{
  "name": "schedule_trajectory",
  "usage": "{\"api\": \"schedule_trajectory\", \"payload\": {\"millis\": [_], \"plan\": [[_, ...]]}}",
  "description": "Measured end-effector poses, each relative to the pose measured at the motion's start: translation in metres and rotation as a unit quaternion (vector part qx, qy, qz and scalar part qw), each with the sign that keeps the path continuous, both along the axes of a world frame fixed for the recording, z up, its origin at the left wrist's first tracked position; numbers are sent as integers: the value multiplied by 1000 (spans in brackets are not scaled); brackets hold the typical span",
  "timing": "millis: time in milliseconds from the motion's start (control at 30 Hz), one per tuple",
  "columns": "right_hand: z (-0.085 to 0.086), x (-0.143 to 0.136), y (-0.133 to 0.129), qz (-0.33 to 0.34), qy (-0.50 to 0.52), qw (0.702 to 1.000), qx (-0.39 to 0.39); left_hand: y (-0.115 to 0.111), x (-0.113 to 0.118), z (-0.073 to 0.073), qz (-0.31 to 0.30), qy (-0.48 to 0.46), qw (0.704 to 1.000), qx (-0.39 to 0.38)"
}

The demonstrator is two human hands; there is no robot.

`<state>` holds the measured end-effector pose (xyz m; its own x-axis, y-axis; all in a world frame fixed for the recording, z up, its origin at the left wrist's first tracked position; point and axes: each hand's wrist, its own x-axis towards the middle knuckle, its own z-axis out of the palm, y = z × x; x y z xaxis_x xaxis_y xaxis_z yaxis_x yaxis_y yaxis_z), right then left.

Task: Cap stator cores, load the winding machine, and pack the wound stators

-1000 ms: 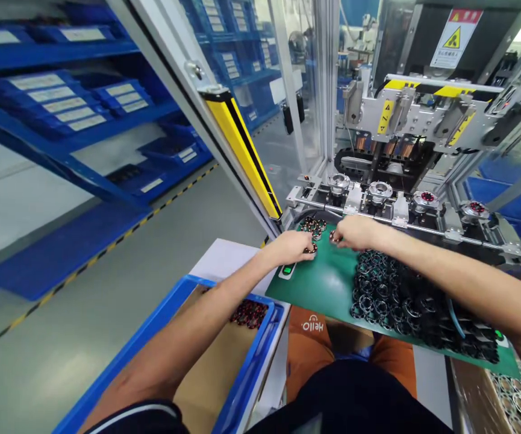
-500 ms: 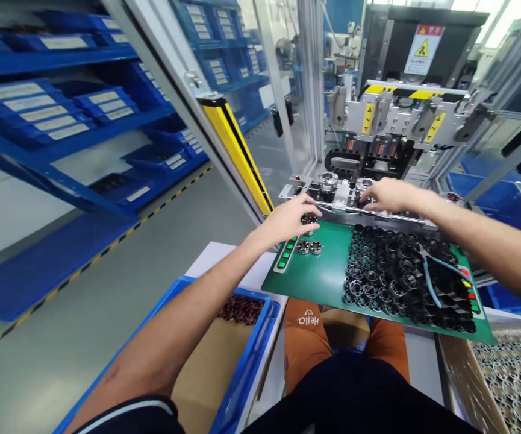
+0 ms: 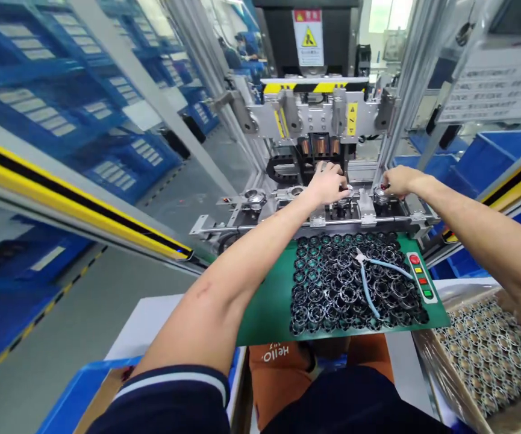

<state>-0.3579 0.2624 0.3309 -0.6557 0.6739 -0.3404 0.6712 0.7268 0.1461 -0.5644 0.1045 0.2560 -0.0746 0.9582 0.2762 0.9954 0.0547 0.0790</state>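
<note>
My left hand (image 3: 327,184) reaches over the third fixture (image 3: 342,208) of the machine's row, its fingers bent downward and closed around something hidden from view. At the fourth fixture (image 3: 381,198), the fingers of my right hand (image 3: 401,182) are closed on a small round part with dark red (image 3: 383,188). The first fixture (image 3: 254,199) at left holds a metal ring. Below the row, many black ring parts (image 3: 317,295) lie on the green panel (image 3: 269,307). Pliers with light blue handles (image 3: 368,289) rest open on top of them.
Overhead is the press head (image 3: 309,114) with yellow-black stripes. Yellow light bars (image 3: 84,211) flank the opening. Control buttons (image 3: 421,278) sit at the panel's right edge. A lined box (image 3: 490,349) of metal rings stands at lower right, a blue bin (image 3: 68,398) at lower left.
My view has turned right. My left hand has moved from the small round parts at the panel's left to the third fixture; my right hand has moved right to the fourth.
</note>
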Motion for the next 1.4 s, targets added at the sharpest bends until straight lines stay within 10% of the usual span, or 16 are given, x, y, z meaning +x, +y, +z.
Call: {"api": "schedule_trajectory", "payload": {"millis": [500, 700, 833, 967, 1167, 1400], "plan": [[-26, -10, 16, -77, -56, 983, -155, 22, -10, -24, 14, 47, 989, -139], [16, -4, 13, -71, -42, 986, -146, 11, -8, 17, 27, 44, 996, -71], [55, 20, -16, -5, 4, 997, -71, -44, -11, 64, 4, 2, 1000, 9], [65, 84, -111, 180, 92, 979, 31, -165, -12, 78, -51, -56, 995, -66], [3, 139, -310, 290, 308, 890, -171, -341, -8, -6, 55, -183, 949, -250], [-106, -3, -402, 220, 152, 938, -223, -396, 10, -105, 225, -158, 938, -213]]}}
